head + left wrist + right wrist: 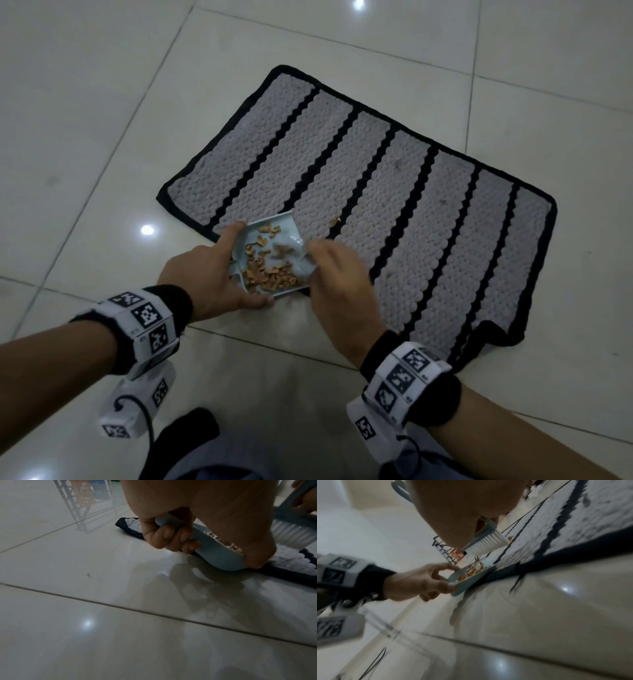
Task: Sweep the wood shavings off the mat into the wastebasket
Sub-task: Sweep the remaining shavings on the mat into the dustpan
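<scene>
Here we have our left hand (209, 270) wrapped round the handle end of the dustpan (274, 253), fingers curled under it and thumb along its near edge, as the left wrist view shows plainly. The pan's open lip rests on the near edge of the mat (428, 205), pointing away from us and a little to the right, with its back end out over the floor tiles (85, 154). Most of the wood shavings (270, 274) already lie heaped in the pan, thickest toward its back.

Our right hand (337, 270) is closed round the handle of the small brush (486, 545); the head view blurs it, but the right wrist view shows the white bristles held just above the mat, close to the pan's lip.

What the next stroke turns on, we judge, is one stray shaving (335, 221). It lies on the mat beyond the pan's lip and slightly to its right, near a black stripe, on the far side of the bristles from the pan. The brush hand is the nearer one, so we would reach out past the shaving and draw it back toward us along the pan's long axis, while the left hand keeps the lip pressed to the weave.

We cannot make out the wastebasket with any certainty; a wire rack (82, 504) stands on the floor past the mat's far corner.
</scene>
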